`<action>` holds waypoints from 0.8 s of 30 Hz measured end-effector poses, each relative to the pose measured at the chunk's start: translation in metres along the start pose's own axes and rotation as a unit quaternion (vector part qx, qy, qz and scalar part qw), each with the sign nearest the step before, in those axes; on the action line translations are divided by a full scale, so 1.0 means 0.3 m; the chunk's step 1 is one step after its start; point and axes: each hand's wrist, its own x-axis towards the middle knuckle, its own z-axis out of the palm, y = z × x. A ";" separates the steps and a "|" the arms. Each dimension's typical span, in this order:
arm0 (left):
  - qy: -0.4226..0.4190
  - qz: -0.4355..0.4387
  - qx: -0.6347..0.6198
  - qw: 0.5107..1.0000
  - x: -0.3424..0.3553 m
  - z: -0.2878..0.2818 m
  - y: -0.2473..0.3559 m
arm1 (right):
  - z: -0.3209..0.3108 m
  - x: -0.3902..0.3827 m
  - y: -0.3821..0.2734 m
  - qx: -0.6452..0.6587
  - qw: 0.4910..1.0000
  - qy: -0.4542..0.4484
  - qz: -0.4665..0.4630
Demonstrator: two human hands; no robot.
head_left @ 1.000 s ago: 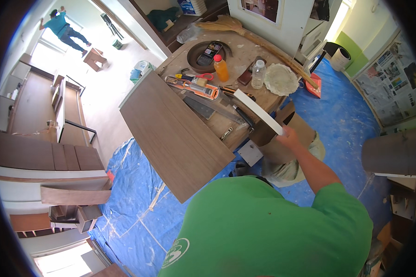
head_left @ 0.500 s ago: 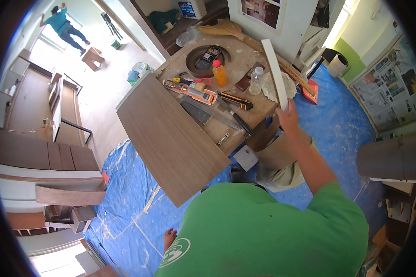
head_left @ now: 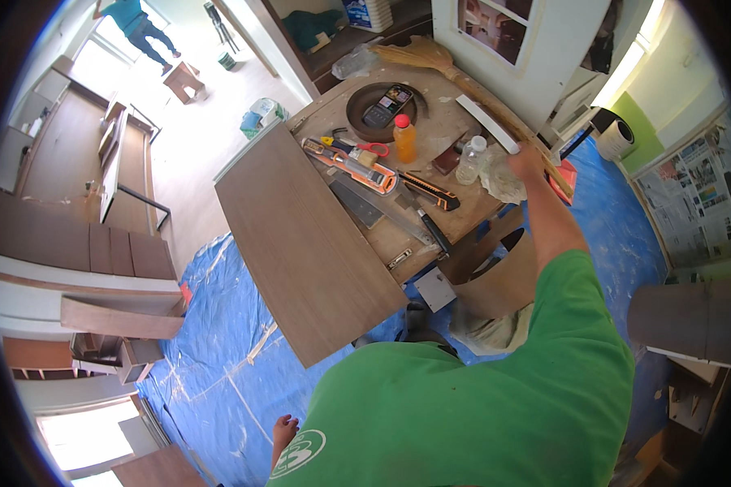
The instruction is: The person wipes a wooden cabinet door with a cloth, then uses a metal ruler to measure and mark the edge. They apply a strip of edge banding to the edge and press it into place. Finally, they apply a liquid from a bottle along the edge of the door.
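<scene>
My right hand (head_left: pixel 528 160) grips the near end of a narrow white strip (head_left: pixel 487 123), which lies low along the right edge of the worktable (head_left: pixel 349 91). Beside it are a crumpled pale sheet (head_left: pixel 503 178) and a clear plastic bottle (head_left: pixel 470 161). My left hand (head_left: pixel 284 428) hangs low at my side with loosely curled fingers and nothing visible in it. A large brown wood-grain panel (head_left: pixel 309 252) covers the table's left side and juts past its near edge.
On the table are an orange drink bottle (head_left: pixel 404 140), a brown coil (head_left: pixel 356 109) around a phone-like device (head_left: pixel 386 107), a utility knife (head_left: pixel 430 191), a black-handled blade (head_left: pixel 434 231) and a broom (head_left: pixel 418 55). Blue sheeting (head_left: pixel 211 349) covers the floor. Far left, a person (head_left: pixel 138 28) stands on a stool (head_left: pixel 183 83).
My right hand has moved forward and lowered the white strip from a raised, steep position toward the table's right edge. The view has shifted slightly; my left hand still hangs low.
</scene>
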 end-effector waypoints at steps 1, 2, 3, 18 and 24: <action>0.000 -0.012 0.019 1.000 -0.016 0.013 -0.016 | 0.009 0.001 -0.002 -0.009 1.000 -0.003 -0.004; -0.004 -0.017 0.010 1.000 -0.016 0.021 -0.026 | 0.009 0.020 0.021 -0.015 1.000 -0.001 -0.006; -0.005 -0.025 0.001 1.000 -0.027 0.021 -0.054 | 0.019 0.026 0.015 -0.019 1.000 -0.003 -0.011; -0.027 -0.031 -0.069 0.997 -0.278 0.150 0.193 | 0.059 -0.423 -0.450 0.608 0.774 -0.160 -0.079; 0.001 -0.030 -0.019 0.999 -0.073 0.190 0.127 | 0.246 -0.294 -0.654 0.574 0.788 -0.225 0.008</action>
